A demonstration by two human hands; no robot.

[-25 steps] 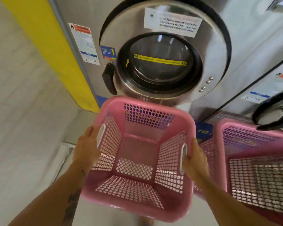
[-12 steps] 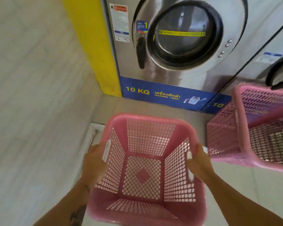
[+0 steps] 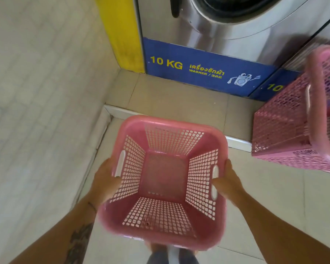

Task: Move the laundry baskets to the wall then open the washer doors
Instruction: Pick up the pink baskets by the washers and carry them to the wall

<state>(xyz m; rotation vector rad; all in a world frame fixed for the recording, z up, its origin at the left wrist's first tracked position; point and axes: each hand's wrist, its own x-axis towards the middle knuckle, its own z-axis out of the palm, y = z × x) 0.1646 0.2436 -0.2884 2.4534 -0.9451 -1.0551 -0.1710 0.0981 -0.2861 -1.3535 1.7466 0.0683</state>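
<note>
The pale tiled wall [image 3: 36,92] fills the left side, and the stainless steel front-loading washer [image 3: 208,71] with its blue "10 KG" base panel stands ahead on a raised tiled step [image 3: 170,96]. Only the lower arc of its round glass door [image 3: 227,8] shows, and it looks closed.

The second pink perforated plastic basket [image 3: 280,126] sits at the right on the edge of that step, in front of the next machine. Most of its inside is cut off by the frame, so I cannot tell what it holds.

The pink square plastic laundry basket [image 3: 170,120] is held up over the tiled floor [image 3: 274,197], near the wall and just short of the step. It is empty, with the grid of its bottom fully visible.

Being open mesh and empty, it is probably very light. The thick moulded rim should be stiff, while the lattice walls may flex a little. The smooth plastic could slip, so the oval handle slots under the rim are the natural hold.

The left hand [image 3: 103,181] grips the left side at its slot, and the right hand [image 3: 229,181] grips the opposite slot, fingers curled around the edge.
</note>
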